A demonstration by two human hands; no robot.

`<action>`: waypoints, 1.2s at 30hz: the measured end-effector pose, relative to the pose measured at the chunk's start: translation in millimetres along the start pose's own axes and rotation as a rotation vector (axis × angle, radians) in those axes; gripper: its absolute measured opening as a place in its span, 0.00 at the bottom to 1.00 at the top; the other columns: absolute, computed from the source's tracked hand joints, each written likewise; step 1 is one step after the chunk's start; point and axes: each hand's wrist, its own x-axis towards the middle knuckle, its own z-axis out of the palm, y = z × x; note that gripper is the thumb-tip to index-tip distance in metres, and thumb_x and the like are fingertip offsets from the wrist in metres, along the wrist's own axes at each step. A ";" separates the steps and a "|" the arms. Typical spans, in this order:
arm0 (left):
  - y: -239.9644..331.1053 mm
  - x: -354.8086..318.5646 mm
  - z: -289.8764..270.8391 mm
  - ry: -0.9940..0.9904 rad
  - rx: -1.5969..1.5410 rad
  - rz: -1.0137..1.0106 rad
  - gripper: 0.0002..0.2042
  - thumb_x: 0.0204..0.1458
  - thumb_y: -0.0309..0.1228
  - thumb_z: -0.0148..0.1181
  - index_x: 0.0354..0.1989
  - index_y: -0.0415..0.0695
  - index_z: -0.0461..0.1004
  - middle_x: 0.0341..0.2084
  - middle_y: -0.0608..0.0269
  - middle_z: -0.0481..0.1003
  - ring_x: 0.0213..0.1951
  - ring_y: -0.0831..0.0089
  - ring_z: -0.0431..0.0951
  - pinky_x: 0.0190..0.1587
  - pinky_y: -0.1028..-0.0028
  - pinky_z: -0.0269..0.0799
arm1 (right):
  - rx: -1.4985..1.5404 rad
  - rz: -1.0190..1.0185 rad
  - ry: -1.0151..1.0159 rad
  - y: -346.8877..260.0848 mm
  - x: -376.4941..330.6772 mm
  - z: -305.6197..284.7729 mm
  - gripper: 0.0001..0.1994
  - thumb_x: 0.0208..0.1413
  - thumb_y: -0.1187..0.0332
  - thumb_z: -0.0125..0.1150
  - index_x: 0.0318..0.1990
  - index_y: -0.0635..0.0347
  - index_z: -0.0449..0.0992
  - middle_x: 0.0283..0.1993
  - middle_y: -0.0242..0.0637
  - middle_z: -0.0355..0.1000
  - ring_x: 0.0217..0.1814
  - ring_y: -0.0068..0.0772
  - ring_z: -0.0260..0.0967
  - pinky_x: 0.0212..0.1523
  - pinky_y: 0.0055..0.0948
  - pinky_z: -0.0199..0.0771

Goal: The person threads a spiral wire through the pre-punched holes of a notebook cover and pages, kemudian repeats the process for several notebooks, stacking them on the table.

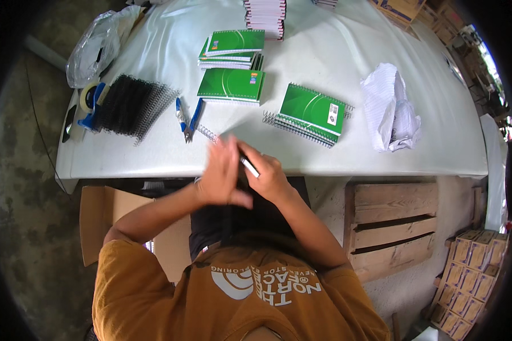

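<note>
At the near table edge, my right hand [272, 177] grips a small notebook [250, 167] seen nearly edge-on, only a pale strip of it showing. My left hand [219, 173] is beside it, fingers stretched out and thumb apart, smeared by motion. A loose end of spiral binding wire [207, 133] sticks out beyond my left fingertips; where it meets the notebook is hidden. Blue-handled pliers [188, 122] lie open on the table just past it. Farther right rests a stack of green notebooks [311, 111], with wire coils poking out at its sides.
More green spiral notebooks [231, 84] are piled at the middle. Left lie a heap of black wire coils [132, 108], a tape dispenser [88, 108] and a plastic bag [102, 45]. A crumpled white wrapper [389, 108] lies right; a tall book stack [265, 17] stands behind.
</note>
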 end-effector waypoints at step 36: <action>44.5 173.6 -68.4 0.230 0.187 0.128 0.12 0.37 0.34 0.69 0.31 0.49 0.75 0.32 0.68 0.76 0.36 0.67 0.74 0.43 0.68 0.62 | 0.077 -0.055 0.412 1.2 39.2 -112.4 0.10 0.48 0.79 0.60 0.37 0.58 0.68 0.46 0.38 0.73 0.52 0.38 0.66 0.54 0.32 0.63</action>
